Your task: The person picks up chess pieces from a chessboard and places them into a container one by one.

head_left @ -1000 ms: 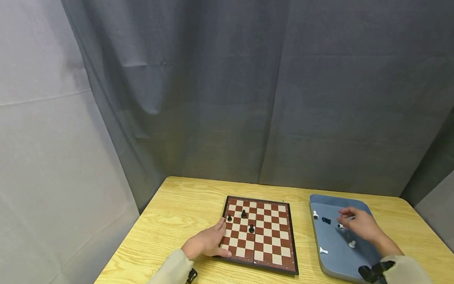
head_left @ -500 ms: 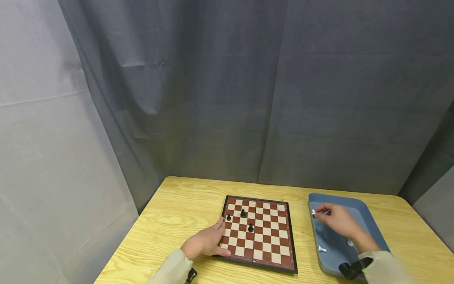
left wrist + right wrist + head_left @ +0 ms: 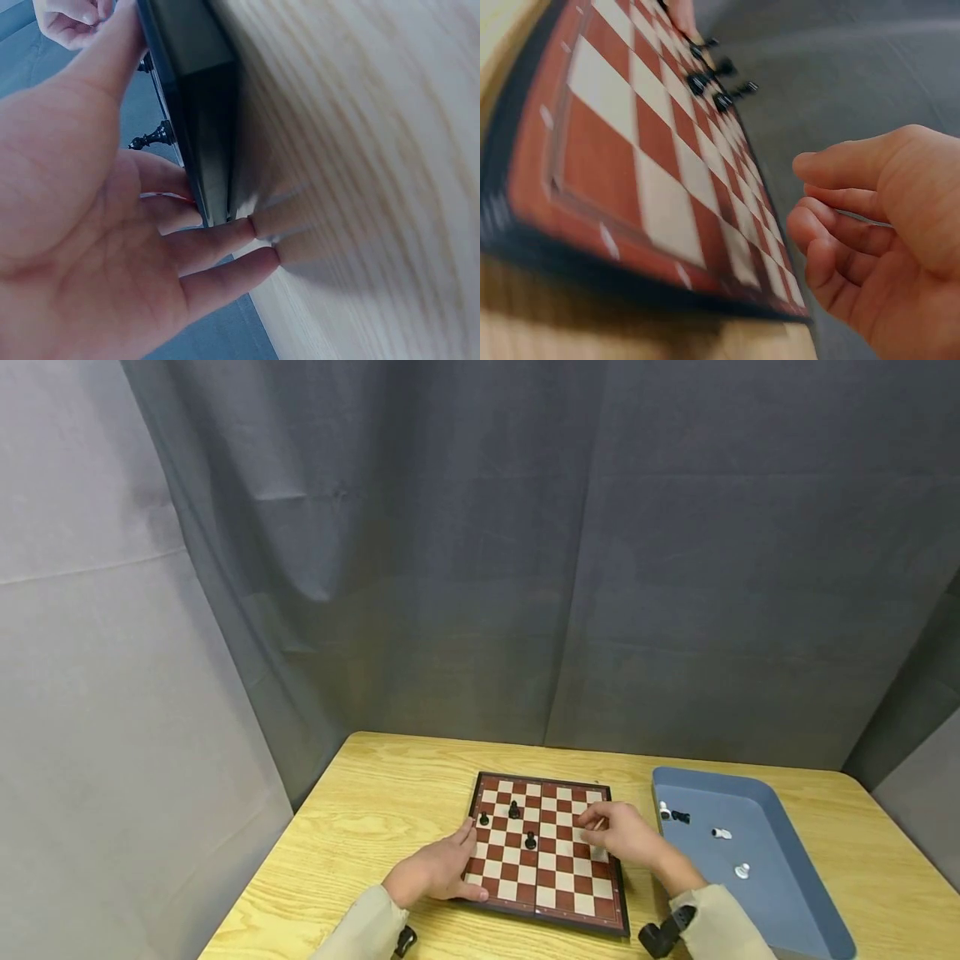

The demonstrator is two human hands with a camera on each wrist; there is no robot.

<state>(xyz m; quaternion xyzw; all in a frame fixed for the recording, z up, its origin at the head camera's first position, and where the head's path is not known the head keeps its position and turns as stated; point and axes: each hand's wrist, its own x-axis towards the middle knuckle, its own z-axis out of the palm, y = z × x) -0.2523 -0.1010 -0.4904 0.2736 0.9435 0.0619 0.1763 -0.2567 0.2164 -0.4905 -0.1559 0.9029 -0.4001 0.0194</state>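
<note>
A brown-and-cream chessboard lies unfolded on the table, with three black chess pieces standing on its left half; one is a pawn. My left hand rests along the board's left edge, fingers extended; in the left wrist view two fingertips touch the wood beside the board's dark side. Over the board's right edge hovers my right hand, its fingers bent toward the thumb. A pale sliver shows between those fingertips in the head view, but the right wrist view reveals no piece there.
A blue-grey tray stands right of the board. In it lie a black knight-like piece and white pieces, one of them upright. My right forearm covers the tray's near-left side. Grey curtains hang behind the wooden table.
My right hand has moved left from the tray to over the board's right side. The black piece in the tray has shifted slightly toward the left wall. The left hand stays put.
</note>
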